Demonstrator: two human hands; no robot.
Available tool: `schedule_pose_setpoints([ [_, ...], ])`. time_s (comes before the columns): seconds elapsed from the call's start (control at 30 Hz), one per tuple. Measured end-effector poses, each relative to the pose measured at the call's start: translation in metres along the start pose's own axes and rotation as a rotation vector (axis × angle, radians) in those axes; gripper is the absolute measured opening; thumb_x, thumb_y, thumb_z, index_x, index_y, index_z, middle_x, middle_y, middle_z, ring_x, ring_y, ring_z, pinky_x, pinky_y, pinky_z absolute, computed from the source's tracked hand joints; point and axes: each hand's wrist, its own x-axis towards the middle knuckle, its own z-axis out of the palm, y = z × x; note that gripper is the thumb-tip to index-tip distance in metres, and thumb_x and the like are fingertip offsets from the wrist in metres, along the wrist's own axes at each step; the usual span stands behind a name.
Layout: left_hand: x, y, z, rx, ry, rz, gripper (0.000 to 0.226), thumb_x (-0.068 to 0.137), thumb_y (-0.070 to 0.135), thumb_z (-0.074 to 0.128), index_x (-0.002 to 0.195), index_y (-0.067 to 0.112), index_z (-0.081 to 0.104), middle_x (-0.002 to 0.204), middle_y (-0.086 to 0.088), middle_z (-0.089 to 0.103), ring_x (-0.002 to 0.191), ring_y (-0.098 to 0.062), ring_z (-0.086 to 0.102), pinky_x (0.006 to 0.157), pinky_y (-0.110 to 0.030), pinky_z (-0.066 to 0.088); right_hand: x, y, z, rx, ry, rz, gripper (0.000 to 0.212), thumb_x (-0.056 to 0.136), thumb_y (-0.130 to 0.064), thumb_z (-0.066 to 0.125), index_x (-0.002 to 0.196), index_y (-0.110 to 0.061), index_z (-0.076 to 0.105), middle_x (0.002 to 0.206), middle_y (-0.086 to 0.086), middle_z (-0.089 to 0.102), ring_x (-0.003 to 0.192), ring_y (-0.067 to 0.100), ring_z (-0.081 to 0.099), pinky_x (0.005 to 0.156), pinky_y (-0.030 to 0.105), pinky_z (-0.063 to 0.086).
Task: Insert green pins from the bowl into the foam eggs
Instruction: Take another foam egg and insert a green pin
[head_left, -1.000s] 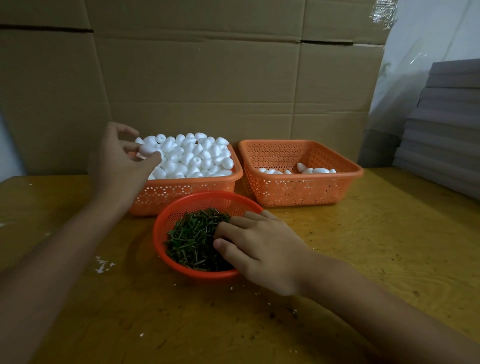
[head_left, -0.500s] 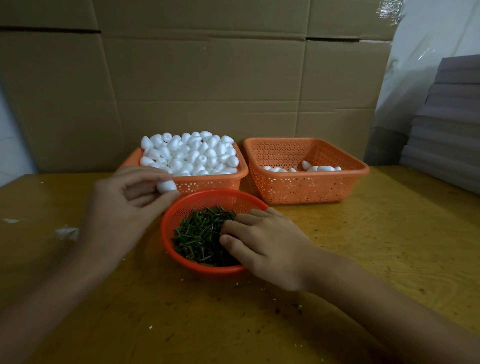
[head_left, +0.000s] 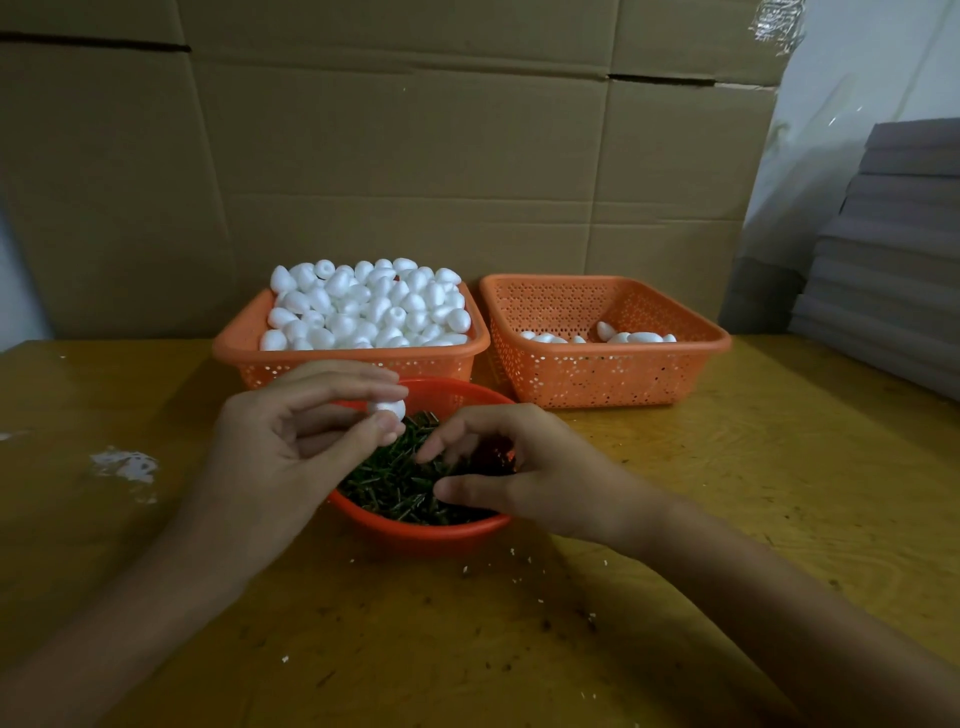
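Over the round red-orange plastic bowl (head_left: 431, 530) in the middle of the desk (head_left: 727, 493), the left hand (head_left: 280, 457) pinches one white foam egg (head_left: 388, 408) between thumb and forefinger, just above the heap of green pins (head_left: 389, 483). The right hand (head_left: 535, 478) hovers over the pins beside it, fingers curled; whether it holds a pin cannot be told. Behind, an orange perforated basket (head_left: 441, 364) is heaped with foam eggs (head_left: 363, 306); a second orange basket (head_left: 602, 374) holds a few.
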Motion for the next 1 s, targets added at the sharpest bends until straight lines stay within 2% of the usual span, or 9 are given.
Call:
schedule_pose_setpoints([
  [0.1, -0.003, -0.001, 0.003, 0.036, -0.01, 0.02, 0.026, 0.078, 0.012, 0.08, 0.102, 0.019, 0.08, 0.115, 0.001, 0.075, 0.096, -0.015, 0.078, 0.083, -0.026, 0.063, 0.0, 0.001, 0.003, -0.002, 0.031, 0.003, 0.022, 0.09, -0.027, 0.081, 0.11, -0.031, 0.075, 0.1, -0.01, 0.07, 0.103, 0.007, 0.065, 0.095, 0.042, 0.052],
  [0.17, -0.005, -0.002, 0.004, 0.055, -0.013, 0.019, 0.03, 0.077, 0.011, 0.081, 0.104, 0.022, 0.08, 0.112, 0.0, 0.077, 0.093, -0.016, 0.079, 0.083, -0.027, 0.063, 0.0, 0.002, 0.007, -0.034, 0.069, 0.001, 0.019, 0.09, -0.028, 0.08, 0.107, -0.031, 0.074, 0.098, -0.011, 0.071, 0.1, 0.005, 0.066, 0.093, 0.04, 0.052],
  [0.3, -0.007, -0.002, 0.005, -0.02, 0.012, -0.051, 0.041, 0.077, 0.024, 0.082, 0.117, 0.03, 0.076, 0.109, 0.004, 0.08, 0.087, -0.018, 0.081, 0.081, -0.03, 0.064, -0.001, 0.001, 0.012, -0.033, 0.116, -0.018, 0.012, 0.091, -0.026, 0.079, 0.1, -0.027, 0.071, 0.094, -0.009, 0.073, 0.096, 0.007, 0.069, 0.092, 0.045, 0.052],
  [0.4, -0.008, -0.001, 0.006, -0.016, 0.003, -0.044, 0.04, 0.076, 0.025, 0.083, 0.114, 0.036, 0.075, 0.109, 0.005, 0.079, 0.085, -0.018, 0.08, 0.078, -0.027, 0.064, -0.001, 0.001, 0.011, 0.006, 0.093, -0.009, 0.01, 0.092, -0.025, 0.079, 0.098, -0.023, 0.071, 0.094, -0.007, 0.076, 0.097, 0.009, 0.072, 0.094, 0.048, 0.053],
  [0.5, -0.009, -0.001, 0.006, 0.024, -0.013, -0.022, 0.031, 0.079, 0.021, 0.083, 0.105, 0.036, 0.077, 0.106, 0.006, 0.08, 0.089, -0.017, 0.08, 0.078, -0.028, 0.064, 0.0, 0.001, 0.01, 0.033, 0.068, -0.016, 0.007, 0.094, -0.019, 0.076, 0.099, -0.019, 0.07, 0.094, -0.008, 0.078, 0.098, 0.005, 0.073, 0.097, 0.047, 0.053],
  [0.67, -0.008, -0.002, 0.006, 0.033, -0.003, 0.004, 0.027, 0.077, 0.019, 0.083, 0.103, 0.026, 0.078, 0.11, 0.004, 0.078, 0.089, -0.018, 0.079, 0.078, -0.032, 0.065, 0.0, 0.002, 0.012, 0.065, 0.063, -0.011, 0.01, 0.096, -0.017, 0.074, 0.104, -0.019, 0.068, 0.095, -0.009, 0.08, 0.099, 0.002, 0.073, 0.1, 0.047, 0.052],
  [0.77, -0.008, -0.003, 0.006, 0.047, -0.012, 0.009, 0.027, 0.078, 0.019, 0.083, 0.104, 0.025, 0.077, 0.11, 0.003, 0.077, 0.092, -0.018, 0.078, 0.076, -0.036, 0.065, 0.001, 0.003, 0.012, 0.066, 0.069, 0.005, 0.016, 0.094, -0.016, 0.075, 0.108, -0.022, 0.07, 0.096, -0.01, 0.08, 0.1, -0.001, 0.072, 0.101, 0.044, 0.053],
  [0.9, -0.008, -0.002, 0.005, 0.005, -0.012, 0.009, 0.036, 0.078, 0.019, 0.082, 0.112, 0.031, 0.074, 0.112, 0.003, 0.077, 0.093, -0.019, 0.078, 0.076, -0.033, 0.065, 0.002, 0.005, 0.012, 0.062, 0.077, 0.023, 0.021, 0.095, -0.012, 0.074, 0.113, -0.023, 0.072, 0.099, -0.008, 0.08, 0.103, 0.002, 0.072, 0.101, 0.044, 0.054],
  [1.0, -0.008, -0.002, 0.006, 0.016, -0.019, 0.021, 0.034, 0.08, 0.016, 0.083, 0.11, 0.029, 0.075, 0.109, 0.002, 0.078, 0.088, -0.02, 0.079, 0.074, -0.034, 0.065, 0.003, 0.006, 0.013, 0.036, 0.072, 0.026, 0.02, 0.096, -0.013, 0.073, 0.114, -0.021, 0.075, 0.101, -0.008, 0.08, 0.105, 0.003, 0.072, 0.101, 0.045, 0.054],
])
